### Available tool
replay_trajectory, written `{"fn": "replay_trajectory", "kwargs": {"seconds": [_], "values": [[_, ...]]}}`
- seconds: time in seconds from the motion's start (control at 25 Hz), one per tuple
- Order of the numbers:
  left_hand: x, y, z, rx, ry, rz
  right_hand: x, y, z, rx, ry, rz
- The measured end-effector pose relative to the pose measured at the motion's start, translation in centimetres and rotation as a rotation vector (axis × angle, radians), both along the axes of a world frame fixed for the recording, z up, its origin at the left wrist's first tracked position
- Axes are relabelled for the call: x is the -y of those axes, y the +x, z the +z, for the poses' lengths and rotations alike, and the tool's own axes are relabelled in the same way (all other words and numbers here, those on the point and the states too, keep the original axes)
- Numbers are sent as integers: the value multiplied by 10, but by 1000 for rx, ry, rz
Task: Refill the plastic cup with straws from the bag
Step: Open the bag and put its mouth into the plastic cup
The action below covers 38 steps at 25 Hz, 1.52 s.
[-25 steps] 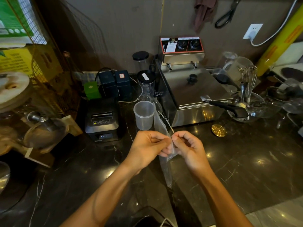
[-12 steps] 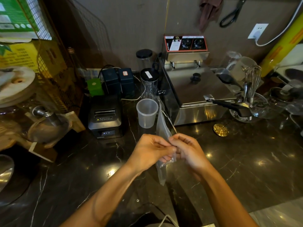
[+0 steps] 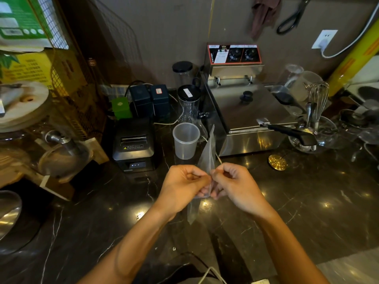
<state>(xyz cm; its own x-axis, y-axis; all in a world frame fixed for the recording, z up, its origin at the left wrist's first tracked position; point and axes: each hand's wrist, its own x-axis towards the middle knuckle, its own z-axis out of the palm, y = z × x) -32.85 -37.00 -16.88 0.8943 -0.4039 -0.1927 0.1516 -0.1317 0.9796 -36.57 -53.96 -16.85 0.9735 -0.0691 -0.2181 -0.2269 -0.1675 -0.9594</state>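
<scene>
Change: While I compare this with the two earlier frames, I see both hands holding the same pinch at the centre of the frame; the bag has not come open, and only the view has shifted a little.
Left hand [image 3: 183, 187]: its fingers [image 3: 202, 179] are clenched on the bag's edge, knuckles up.
Right hand [image 3: 233, 185]: fingers pinched on the facing edge, touching the left hand's, so the two pull against each other.
Bag [image 3: 207, 158]: clear and narrow, held upright between the hands; its top rises toward the cup, its tail hangs below the hands, above the dark surface [image 3: 307, 212].
Straws: I can make out one thin pale stick just right of the bag; I cannot tell how many are inside.
Plastic cup [image 3: 185, 140]: upright and empty, just above the hands in the frame, between the black printer [image 3: 134, 143] and the steel fryer [image 3: 248, 117].
Meaning: by my reading the opening step is still under way and no straw has reached the cup, so the refill has hardly begun.
Risk: a sudden tear could scatter the straws.
</scene>
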Motion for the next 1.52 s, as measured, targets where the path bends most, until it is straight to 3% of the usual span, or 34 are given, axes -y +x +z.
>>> {"fn": "replay_trajectory", "kwargs": {"seconds": [0.32,0.6,0.8,0.92,1.12,1.28,1.52], "values": [[-12,4,1,-41,32,178,0,-1,1,-46,107,-13],[-16,-1,5,147,176,-59,-4,7,-1,-126,-170,-64],[-10,7,8,195,286,11,-7,12,3,-13,-338,-34],[-4,16,13,287,392,-54,-11,8,2,13,-421,-28],[-1,13,16,297,345,-89,-7,11,10,20,-509,-159],[-3,16,12,311,363,-10,-8,13,16,122,-457,-115],[-22,22,7,322,482,139,10,4,15,-23,-528,-212]]}}
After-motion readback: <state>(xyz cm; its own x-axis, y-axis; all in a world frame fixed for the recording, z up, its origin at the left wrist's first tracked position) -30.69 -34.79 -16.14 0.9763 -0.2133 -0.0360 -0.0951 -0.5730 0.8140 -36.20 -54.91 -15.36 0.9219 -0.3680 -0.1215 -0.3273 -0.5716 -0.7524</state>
